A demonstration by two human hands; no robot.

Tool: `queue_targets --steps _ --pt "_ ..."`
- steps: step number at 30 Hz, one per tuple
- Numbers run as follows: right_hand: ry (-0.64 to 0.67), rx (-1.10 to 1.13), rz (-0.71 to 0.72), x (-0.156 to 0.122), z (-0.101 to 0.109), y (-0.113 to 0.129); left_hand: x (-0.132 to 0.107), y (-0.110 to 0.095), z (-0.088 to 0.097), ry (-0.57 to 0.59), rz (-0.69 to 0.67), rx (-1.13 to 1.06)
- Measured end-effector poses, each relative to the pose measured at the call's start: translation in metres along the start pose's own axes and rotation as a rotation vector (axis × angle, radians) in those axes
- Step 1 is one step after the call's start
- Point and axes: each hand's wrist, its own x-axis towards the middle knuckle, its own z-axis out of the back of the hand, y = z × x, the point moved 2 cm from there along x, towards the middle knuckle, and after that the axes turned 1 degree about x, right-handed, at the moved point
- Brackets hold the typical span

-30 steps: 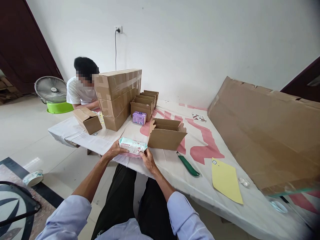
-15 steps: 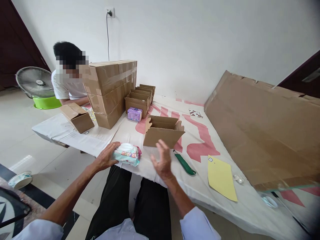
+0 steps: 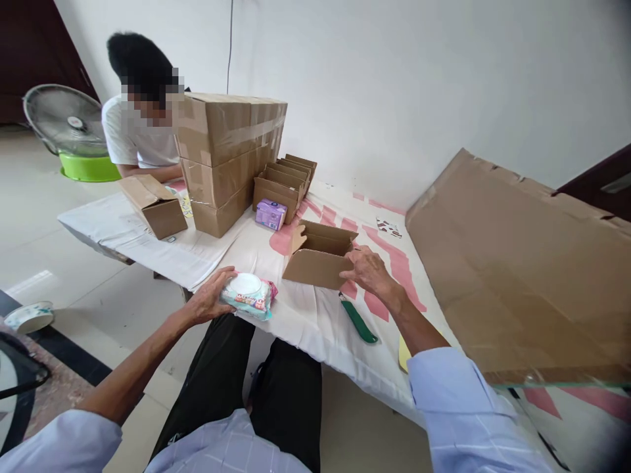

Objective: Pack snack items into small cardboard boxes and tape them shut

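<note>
My left hand point(image 3: 213, 297) grips one end of a pack of wet wipes point(image 3: 247, 295), pale teal with a white lid, at the table's near edge. My right hand point(image 3: 367, 268) has its fingers closed on the right side of an open cardboard box point(image 3: 315, 268) that stands in front of me. The box's near flap leans outward, and its inside looks dark. Just below the right hand lies a green-handled knife point(image 3: 359, 320). Farther back, a purple pack point(image 3: 271, 214) rests against a row of open cardboard boxes point(image 3: 283, 187).
Taped boxes point(image 3: 231, 131) are stacked high at left, beside a single closed box point(image 3: 155, 207). A person in a white shirt point(image 3: 140, 135) sits behind them. A large cardboard sheet point(image 3: 522, 276) leans at right. A yellow paper point(image 3: 403, 355) shows under my right arm.
My right hand has moved right and forward from open air onto the open box's right side. My left hand stays on the wipes, which have tilted slightly. The view has shifted.
</note>
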Motion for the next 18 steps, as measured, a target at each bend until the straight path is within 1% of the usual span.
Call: queue_targets --steps 2,4,6,8,10,14,16,18 --pt "-0.034 -0.029 0.001 0.008 -0.002 0.016 0.001 0.0 -0.001 0.016 0.003 0.017" --pt "-0.127 -0.022 0.01 0.02 -0.005 0.034 0.001 -0.001 -0.003 0.021 0.012 0.031" --pt "-0.216 0.005 0.022 0.039 -0.01 0.051 0.001 -0.001 -0.005 0.02 0.025 0.039" --pt "-0.269 0.029 0.035 0.065 -0.015 0.069 0.001 -0.001 -0.007 0.018 0.043 0.04" --pt "-0.275 0.035 0.045 0.095 -0.021 0.088 0.0 -0.001 -0.008 0.019 0.054 0.036" --pt "-0.228 0.047 0.09 0.151 -0.034 0.122 0.0 -0.003 -0.009 0.031 0.059 0.025" --pt "-0.205 0.061 0.097 0.171 -0.042 0.135 -0.001 -0.004 -0.01 0.029 0.07 0.025" --pt "-0.192 0.07 0.09 0.185 -0.049 0.145 -0.001 -0.005 -0.01 0.026 0.076 0.024"
